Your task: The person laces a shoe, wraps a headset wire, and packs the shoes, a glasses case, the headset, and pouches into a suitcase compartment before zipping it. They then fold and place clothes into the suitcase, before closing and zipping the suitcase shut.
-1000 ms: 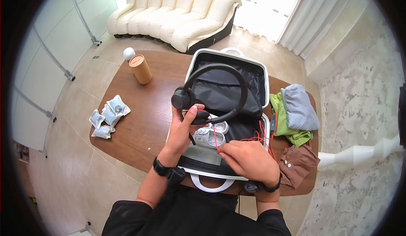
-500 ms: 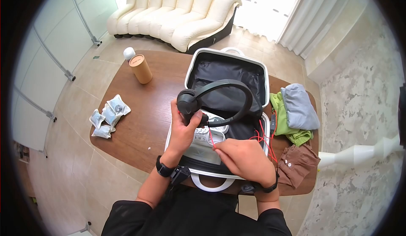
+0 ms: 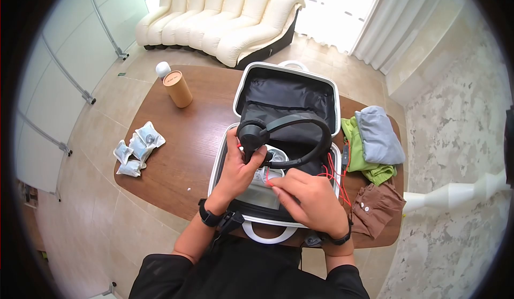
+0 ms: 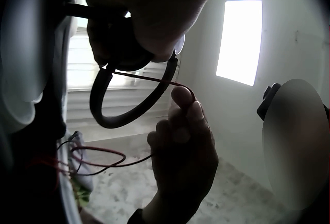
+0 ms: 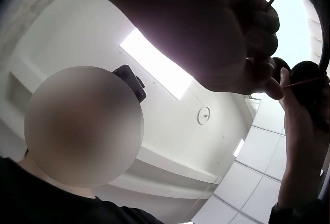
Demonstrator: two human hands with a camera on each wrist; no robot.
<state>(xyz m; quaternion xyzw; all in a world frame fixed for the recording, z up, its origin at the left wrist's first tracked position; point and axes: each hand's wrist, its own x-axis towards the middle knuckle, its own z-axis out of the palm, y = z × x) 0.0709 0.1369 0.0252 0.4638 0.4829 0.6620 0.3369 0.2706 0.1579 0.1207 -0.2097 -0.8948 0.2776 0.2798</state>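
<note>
Black over-ear headphones (image 3: 327, 138) are held above an open white suitcase (image 3: 213, 162). The left hand (image 3: 235, 171) grips them at the ear cups, thumb on the near side. Between thumb and fingertips, the right hand (image 3: 313, 200) pinches a thin red cable (image 3: 267, 177) close to the ear cups. In the left wrist view the red cable (image 4: 149, 79) runs taut from the headphones to the right hand (image 4: 183, 157). More red cable lies in loops at the suitcase's right edge. White shoes (image 3: 261, 175) inside the suitcase are partly hidden by the hands and headphones.
On the table (image 3: 166, 192) stand a brown cardboard tube (image 3: 179, 91) and a white-capped bottle (image 3: 163, 69). Several small clear pouches (image 3: 140, 146) lie at left. Grey (image 3: 379, 133), green (image 3: 369, 162) and brown (image 3: 377, 209) clothes are at right. A cream sofa (image 3: 225, 20) is beyond.
The left hand has moved the headphones right and lower over the suitcase, turning them slightly. The right hand has shifted only slightly, still pinching the red cable.
</note>
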